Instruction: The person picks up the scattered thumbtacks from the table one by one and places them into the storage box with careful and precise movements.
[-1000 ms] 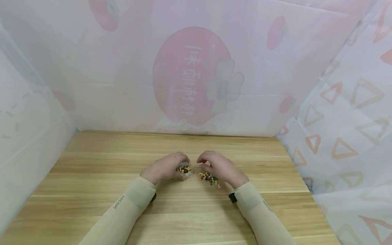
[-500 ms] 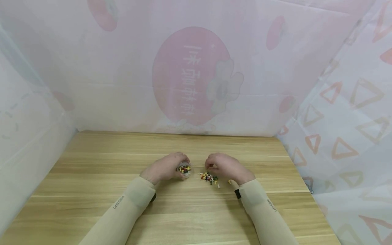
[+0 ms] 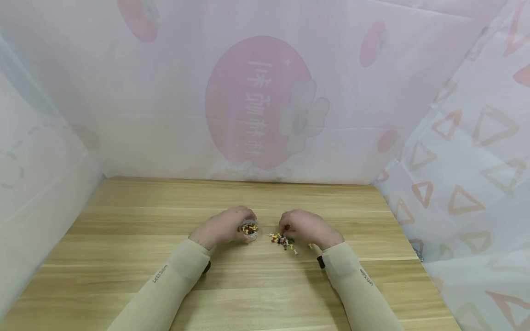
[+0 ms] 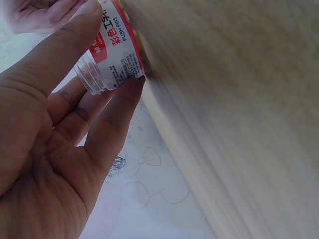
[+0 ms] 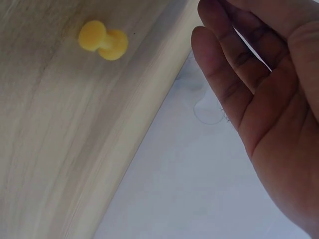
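My left hand (image 3: 225, 226) holds a small clear jar (image 4: 112, 50) by its sides, thumb on one side and fingers on the other. Its red and white label reads "PUSH PINS". Through its open mouth, coloured push pins show in the head view. To the right of the jar lies a loose pile of push pins (image 3: 278, 239) in yellow, red, white and dark colours. My right hand (image 3: 308, 226) is bent over the pile's far right side, with a small red push pin (image 3: 287, 227) between thumb and fingers. The right wrist view leaves those fingertips out of frame.
A single yellow push pin (image 5: 103, 40) lies apart from the pile, beneath the right wrist. The wooden table (image 3: 232, 294) meets a pale printed sheet (image 3: 165, 115) at its back edge. More printed sheets hang on the left and right.
My right hand has drawn back to the right, away from the jar, then lowered toward the pile. The lone yellow push pin has come into sight. My left hand and the jar stay put.
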{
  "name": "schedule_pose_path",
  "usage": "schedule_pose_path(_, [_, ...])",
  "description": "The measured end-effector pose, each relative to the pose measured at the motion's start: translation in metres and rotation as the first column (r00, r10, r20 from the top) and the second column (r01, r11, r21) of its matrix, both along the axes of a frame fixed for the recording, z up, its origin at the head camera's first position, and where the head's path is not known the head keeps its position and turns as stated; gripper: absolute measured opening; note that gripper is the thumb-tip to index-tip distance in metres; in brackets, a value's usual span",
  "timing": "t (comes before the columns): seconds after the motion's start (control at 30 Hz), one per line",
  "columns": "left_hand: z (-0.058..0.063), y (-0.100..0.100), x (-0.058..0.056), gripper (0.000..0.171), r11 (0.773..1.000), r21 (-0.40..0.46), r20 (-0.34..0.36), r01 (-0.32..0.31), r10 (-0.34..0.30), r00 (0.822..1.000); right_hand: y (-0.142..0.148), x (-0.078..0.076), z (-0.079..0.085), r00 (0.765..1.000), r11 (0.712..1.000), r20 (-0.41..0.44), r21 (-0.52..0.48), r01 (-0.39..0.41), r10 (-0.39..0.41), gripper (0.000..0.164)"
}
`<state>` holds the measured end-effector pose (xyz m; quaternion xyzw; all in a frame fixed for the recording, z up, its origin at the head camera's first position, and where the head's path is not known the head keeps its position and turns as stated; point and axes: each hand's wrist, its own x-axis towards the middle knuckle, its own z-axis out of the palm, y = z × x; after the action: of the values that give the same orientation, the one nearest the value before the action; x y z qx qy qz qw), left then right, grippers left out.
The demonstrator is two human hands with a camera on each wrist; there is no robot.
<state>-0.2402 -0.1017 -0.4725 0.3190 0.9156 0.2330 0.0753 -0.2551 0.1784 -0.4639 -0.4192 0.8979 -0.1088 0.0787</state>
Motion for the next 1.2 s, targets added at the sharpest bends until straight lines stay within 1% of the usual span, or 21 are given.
schedule_pose_path(0.3, [0.0, 0.0, 0.001, 0.056, 1.0, -0.004, 0.004, -0.002, 0.002, 1.0, 0.0, 0.0, -0.002, 0.999, 0.999, -0.008, 0.013, 0.034, -0.034, 0.009])
schedule_pose_path(0.47, [0.0, 0.0, 0.001, 0.056, 1.0, -0.001, 0.004, -0.002, 0.002, 1.0, 0.001, -0.001, -0.004, 0.997, 0.997, -0.001, 0.027, 0.072, -0.072, 0.007])
schedule_pose_path(0.67, [-0.001, 0.0, 0.001, 0.056, 1.0, 0.005, 0.004, -0.002, 0.002, 1.0, 0.001, -0.001, -0.005, 0.992, 0.991, 0.001, 0.043, 0.123, -0.123, 0.008])
schedule_pose_path(1.03, [-0.001, 0.0, 0.0, 0.055, 1.0, 0.003, 0.012, -0.003, 0.003, 1.0, 0.001, -0.002, -0.01, 0.988, 0.987, -0.051, 0.069, 0.147, -0.144, 0.011])
schedule_pose_path(1.2, [-0.001, 0.0, 0.0, 0.056, 1.0, 0.002, 0.011, -0.001, 0.001, 1.0, -0.001, -0.002, -0.009, 0.987, 0.99, -0.099, 0.041, 0.133, -0.129, 0.011])
